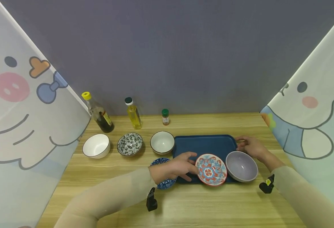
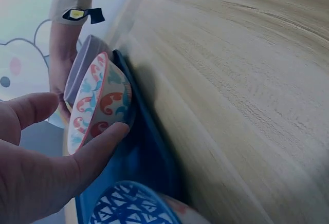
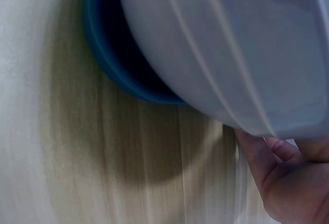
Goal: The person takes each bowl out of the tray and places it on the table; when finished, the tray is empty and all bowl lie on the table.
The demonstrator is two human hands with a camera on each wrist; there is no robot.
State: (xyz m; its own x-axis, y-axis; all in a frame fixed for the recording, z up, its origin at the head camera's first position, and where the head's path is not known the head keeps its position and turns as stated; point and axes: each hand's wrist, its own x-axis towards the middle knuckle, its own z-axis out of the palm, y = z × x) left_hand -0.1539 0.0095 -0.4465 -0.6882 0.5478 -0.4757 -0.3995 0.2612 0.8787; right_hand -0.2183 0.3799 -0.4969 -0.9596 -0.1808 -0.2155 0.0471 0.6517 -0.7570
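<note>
My left hand (image 1: 181,166) reaches over the blue-and-white patterned bowl (image 1: 166,184) with fingers spread, a fingertip at the side of a red-rimmed floral bowl (image 1: 211,170). In the left wrist view, its thumb and finger stand apart beside that floral bowl (image 2: 106,98). My right hand (image 1: 251,147) lies behind the lavender bowl (image 1: 242,166), its fingers at the right edge of the dark blue tray (image 1: 204,143). Both the floral and lavender bowls sit at the tray's near right part. In the right wrist view, the lavender bowl (image 3: 226,54) partly hides the right fingers.
Left of the tray stand a white bowl with a brown rim (image 1: 162,142), a black-and-white leaf-patterned bowl (image 1: 129,144) and a plain white bowl (image 1: 97,146). Behind them are a soy sauce bottle (image 1: 100,117), an oil bottle (image 1: 134,115) and a green-capped spice jar (image 1: 165,117).
</note>
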